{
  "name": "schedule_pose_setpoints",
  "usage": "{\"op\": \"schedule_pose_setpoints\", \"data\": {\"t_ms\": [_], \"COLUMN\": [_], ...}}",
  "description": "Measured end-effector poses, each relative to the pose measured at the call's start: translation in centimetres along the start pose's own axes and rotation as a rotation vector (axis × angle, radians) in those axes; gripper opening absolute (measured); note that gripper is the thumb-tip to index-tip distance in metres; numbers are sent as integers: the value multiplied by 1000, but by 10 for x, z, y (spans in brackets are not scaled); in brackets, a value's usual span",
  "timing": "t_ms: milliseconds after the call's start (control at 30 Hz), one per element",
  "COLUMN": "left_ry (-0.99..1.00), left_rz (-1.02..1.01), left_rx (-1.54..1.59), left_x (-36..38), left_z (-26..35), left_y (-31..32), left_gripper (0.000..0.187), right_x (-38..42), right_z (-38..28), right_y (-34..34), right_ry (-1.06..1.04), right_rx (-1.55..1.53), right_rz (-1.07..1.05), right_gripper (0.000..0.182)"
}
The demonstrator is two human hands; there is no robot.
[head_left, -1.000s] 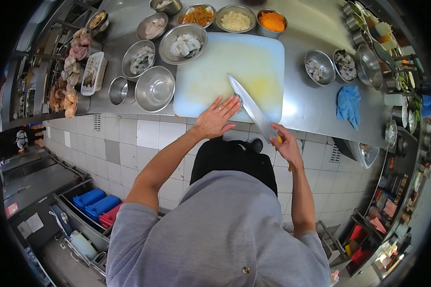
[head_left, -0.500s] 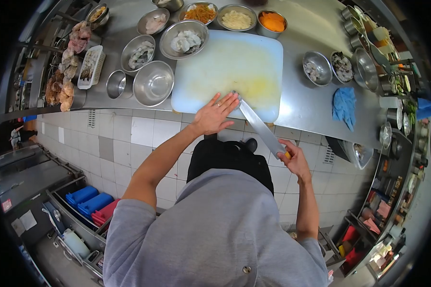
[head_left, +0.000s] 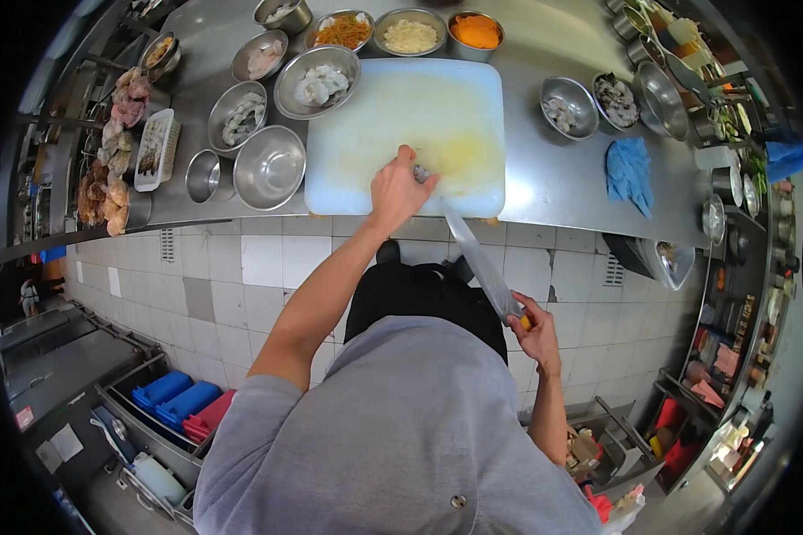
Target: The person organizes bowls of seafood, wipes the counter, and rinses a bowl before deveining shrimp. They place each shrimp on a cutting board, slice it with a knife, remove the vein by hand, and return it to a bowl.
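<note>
My left hand (head_left: 400,189) is over the front part of the white cutting board (head_left: 357,98), its fingers and thumb curled around a small grey shrimp (head_left: 421,173). The fingertips are partly hidden. In my right hand (head_left: 535,333), a large kitchen knife (head_left: 478,260) is gripped by its yellow handle. Its broad blade slants up and left, with the tip near the board's front edge, just below the shrimp. Left of the board, peeled shrimp fill a metal bowl (head_left: 287,100), and another metal bowl (head_left: 270,168) stands in front of it.
Bowls of shredded orange food (head_left: 342,32), pale chopped food (head_left: 409,34) and bright orange food (head_left: 476,33) line the back. Shrimp bowls (head_left: 569,109) and a blue cloth (head_left: 629,175) are at right. A white basket (head_left: 156,152) stands at left on the steel counter (head_left: 544,187).
My left hand has gone from lying flat over the blade tip to curling around the shrimp. The knife has drawn back slightly toward my body. The whole view has shifted a little.
</note>
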State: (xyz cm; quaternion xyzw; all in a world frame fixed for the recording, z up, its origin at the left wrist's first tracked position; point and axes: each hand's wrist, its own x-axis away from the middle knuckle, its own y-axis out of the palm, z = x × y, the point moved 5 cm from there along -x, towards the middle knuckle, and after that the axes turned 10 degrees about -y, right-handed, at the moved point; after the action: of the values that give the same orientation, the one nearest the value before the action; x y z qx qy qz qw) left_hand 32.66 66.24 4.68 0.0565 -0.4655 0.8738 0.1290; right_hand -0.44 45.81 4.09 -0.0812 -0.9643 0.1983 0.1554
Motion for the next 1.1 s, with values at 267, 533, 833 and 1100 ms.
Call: {"op": "schedule_pose_setpoints", "data": {"t_ms": [267, 533, 833, 1100], "left_ry": [-163, -217, -73, -103], "left_rz": [-423, -576, -217, -33], "left_rx": [797, 1290, 892, 667], "left_x": [-22, -4, -15, -16], "left_z": [-60, -70, -117, -127], "left_y": [19, 1, -20, -30], "left_gripper": [56, 53, 22, 8], "right_x": [-1, -26, -34, -57], "right_z": [-7, -38, -34, -62], "right_y": [7, 21, 29, 47], "right_ry": [30, 39, 60, -48], "right_rx": [-86, -87, -28, 23], "right_rz": [106, 44, 55, -77], "right_gripper": [46, 46, 46, 44]}}
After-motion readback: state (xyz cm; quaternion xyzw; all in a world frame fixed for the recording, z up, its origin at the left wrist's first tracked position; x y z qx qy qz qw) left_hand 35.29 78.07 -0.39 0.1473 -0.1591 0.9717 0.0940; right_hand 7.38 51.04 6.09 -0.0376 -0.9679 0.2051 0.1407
